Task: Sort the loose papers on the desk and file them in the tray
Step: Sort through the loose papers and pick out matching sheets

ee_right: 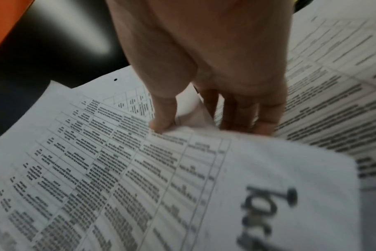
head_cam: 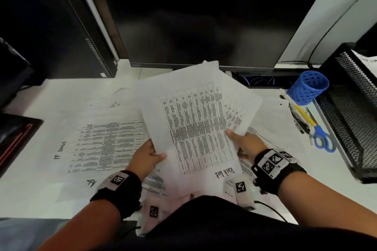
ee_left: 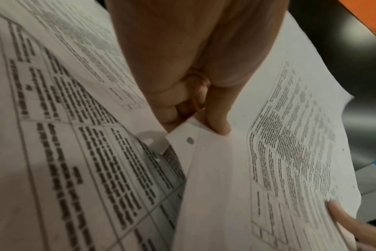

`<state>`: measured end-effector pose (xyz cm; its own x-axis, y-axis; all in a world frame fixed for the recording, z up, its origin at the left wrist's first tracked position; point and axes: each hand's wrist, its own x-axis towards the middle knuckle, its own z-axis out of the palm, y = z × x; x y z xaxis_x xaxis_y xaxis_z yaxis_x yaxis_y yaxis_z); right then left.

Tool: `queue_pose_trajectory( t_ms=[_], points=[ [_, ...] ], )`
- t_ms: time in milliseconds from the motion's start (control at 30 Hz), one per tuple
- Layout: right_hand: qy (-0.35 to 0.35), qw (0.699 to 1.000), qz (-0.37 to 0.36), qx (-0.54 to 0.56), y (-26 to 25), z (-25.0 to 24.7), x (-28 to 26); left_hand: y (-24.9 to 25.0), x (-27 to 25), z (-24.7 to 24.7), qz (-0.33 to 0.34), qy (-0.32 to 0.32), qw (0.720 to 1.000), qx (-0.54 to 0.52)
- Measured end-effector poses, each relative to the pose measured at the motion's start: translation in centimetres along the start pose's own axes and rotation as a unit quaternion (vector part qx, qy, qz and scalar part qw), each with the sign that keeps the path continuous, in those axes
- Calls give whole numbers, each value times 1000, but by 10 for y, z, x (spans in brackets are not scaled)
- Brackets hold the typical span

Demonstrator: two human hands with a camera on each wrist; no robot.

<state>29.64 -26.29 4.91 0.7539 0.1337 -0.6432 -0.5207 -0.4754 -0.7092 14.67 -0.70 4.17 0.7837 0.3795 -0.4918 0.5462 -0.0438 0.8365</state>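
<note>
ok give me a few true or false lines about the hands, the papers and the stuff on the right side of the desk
1. Both hands hold the lifted sheets: the left hand at one edge, the right hand at the other. True.
2. The top held sheet is blank. False: it carries a printed table and the handwritten words "Task list".
3. The blue pen cup stands upright. False: it lies tipped on its side.
4. The blue-handled scissors lie on the desk beside the pens. True.
5. Every paper is already in the black mesh tray. False: sheets such as the "IT Logs" page lie on the desk.
</note>
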Motion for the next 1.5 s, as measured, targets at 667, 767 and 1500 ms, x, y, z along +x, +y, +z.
queue_pose_trajectory(
  t_ms=[667, 767, 1500],
  points=[
    [172, 965, -37, -197, 19, -45, 13, -20, -8, -45, -2, -149, 829, 539],
    [189, 961, -54, -196, 16, -42, 9, -1, -1, -47, 13, -133, 844, 520],
    [122, 963, -24, -238, 11, -53, 2, 42, 111, -125, -6, 19, 703, 711]
  ],
)
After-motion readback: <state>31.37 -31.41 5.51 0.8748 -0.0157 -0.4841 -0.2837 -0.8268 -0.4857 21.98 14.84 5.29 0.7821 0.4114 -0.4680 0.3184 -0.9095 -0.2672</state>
